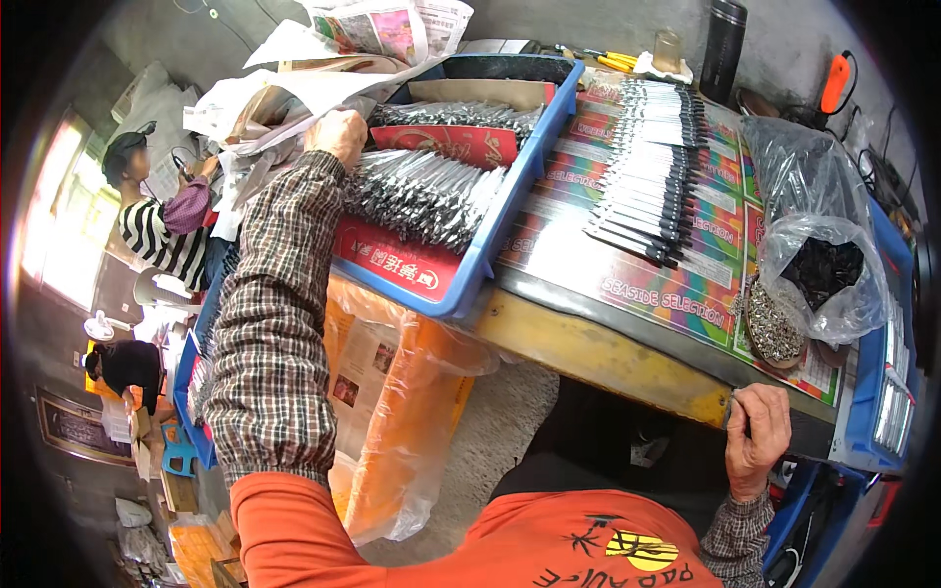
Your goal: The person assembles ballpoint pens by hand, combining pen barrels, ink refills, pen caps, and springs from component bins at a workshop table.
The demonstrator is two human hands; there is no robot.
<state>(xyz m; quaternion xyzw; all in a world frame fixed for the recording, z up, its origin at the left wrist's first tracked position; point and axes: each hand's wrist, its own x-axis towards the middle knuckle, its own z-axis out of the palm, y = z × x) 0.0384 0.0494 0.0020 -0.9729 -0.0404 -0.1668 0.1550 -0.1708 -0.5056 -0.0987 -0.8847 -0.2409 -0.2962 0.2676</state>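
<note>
Paper (270, 83) lies in loose, creased sheets along the left side of the blue tray (526, 181), and the left hand (338, 135) is on it, at the tray's edge. Its fingers are bent inward with the tips hidden, so I cannot tell whether they pinch a sheet or only press on it. The right hand (757, 436) rests at the front edge of the worktop (608, 358), its fingers loosely curled; whether anything is inside them cannot be told.

In the tray, pens (426, 196) lie packed in two batches, with a red card (461, 144) between them. More pens form a long row on the worktop to the right.

The left cuff passes close to the ends of the front batch; a sideways pull of that arm could catch them and skew the stack. If a sheet is tugged while part of it is trapped under something, it could tear or bring other sheets down over the pens. The tray's near corner juts past the worktop's edge, and its support is unclear, so a hard lean might tip it. The row has no visible rim around it, so a brushing sleeve could scatter it. The small metal parts (772, 323) near the right hand could spill if knocked.
</note>
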